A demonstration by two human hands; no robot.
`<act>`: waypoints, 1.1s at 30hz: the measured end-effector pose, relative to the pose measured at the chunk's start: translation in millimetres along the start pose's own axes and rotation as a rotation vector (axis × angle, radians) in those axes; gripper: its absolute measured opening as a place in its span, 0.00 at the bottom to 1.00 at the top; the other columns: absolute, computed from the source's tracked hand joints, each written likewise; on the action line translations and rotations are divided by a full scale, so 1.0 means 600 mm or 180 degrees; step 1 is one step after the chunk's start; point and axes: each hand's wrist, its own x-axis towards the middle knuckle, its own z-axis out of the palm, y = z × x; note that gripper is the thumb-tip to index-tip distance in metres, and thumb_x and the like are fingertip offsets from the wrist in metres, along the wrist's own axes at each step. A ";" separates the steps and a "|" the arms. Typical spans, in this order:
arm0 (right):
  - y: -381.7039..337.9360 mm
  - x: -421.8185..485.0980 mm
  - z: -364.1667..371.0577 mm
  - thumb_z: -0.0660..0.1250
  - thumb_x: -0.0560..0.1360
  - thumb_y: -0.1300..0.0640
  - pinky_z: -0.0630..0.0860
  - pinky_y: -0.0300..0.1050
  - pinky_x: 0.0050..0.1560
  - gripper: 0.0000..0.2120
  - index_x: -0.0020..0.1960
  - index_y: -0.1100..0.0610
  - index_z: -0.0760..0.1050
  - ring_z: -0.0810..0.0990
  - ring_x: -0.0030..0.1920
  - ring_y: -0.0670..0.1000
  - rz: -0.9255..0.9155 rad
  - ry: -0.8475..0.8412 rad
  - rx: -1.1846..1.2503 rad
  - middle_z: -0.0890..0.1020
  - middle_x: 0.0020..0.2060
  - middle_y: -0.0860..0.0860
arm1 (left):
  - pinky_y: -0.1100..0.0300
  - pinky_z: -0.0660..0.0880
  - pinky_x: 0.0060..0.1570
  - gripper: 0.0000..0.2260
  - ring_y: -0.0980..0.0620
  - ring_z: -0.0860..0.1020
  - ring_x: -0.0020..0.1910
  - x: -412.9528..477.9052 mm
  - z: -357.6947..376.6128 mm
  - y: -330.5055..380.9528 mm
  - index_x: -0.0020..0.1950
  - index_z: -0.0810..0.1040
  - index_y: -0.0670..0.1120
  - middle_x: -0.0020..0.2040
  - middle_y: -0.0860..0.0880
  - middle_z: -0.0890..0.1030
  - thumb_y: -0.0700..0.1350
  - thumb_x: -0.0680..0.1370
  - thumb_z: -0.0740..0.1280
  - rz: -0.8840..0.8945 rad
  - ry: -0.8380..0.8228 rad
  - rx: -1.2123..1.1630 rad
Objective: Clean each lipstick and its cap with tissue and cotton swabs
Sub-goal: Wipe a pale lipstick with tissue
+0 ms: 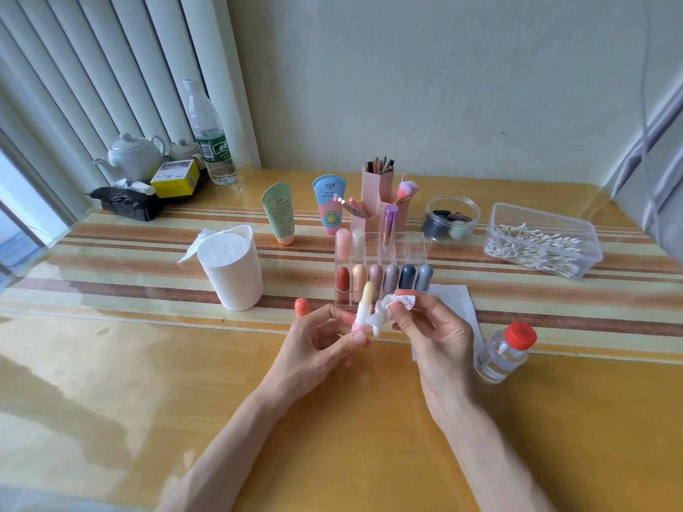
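Just in front of the clear organizer (414,249), the left hand (321,345) holds an uncapped lipstick (364,303) upright, with thumb and fingertips clamped round its pink base (the pale yellow stick stands free above them). The right hand (432,334), also in front of the organizer, pinches a crumpled tissue (391,308) between thumb and forefinger, against the lipstick's lower part. An orange cap (302,306) stands by the organizer's front left corner. Fingers and tissue cover most of the base. An orange piece (406,292) shows behind the right fingertips; I cannot tell whether it is held.

Left hand (318,343), right hand (432,338) bare; forearms bare to frame edge; nails short.
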 end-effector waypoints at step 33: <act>0.013 -0.009 0.009 0.80 0.70 0.51 0.80 0.53 0.63 0.19 0.55 0.60 0.81 0.88 0.50 0.53 0.0664 -0.0310 -0.0200 0.89 0.47 0.55 | 0.66 0.73 0.35 0.09 0.50 0.76 0.33 -0.001 -0.003 -0.002 0.55 0.82 0.39 0.45 0.42 0.87 0.44 0.80 0.71 0.0156 -0.0213 -0.0057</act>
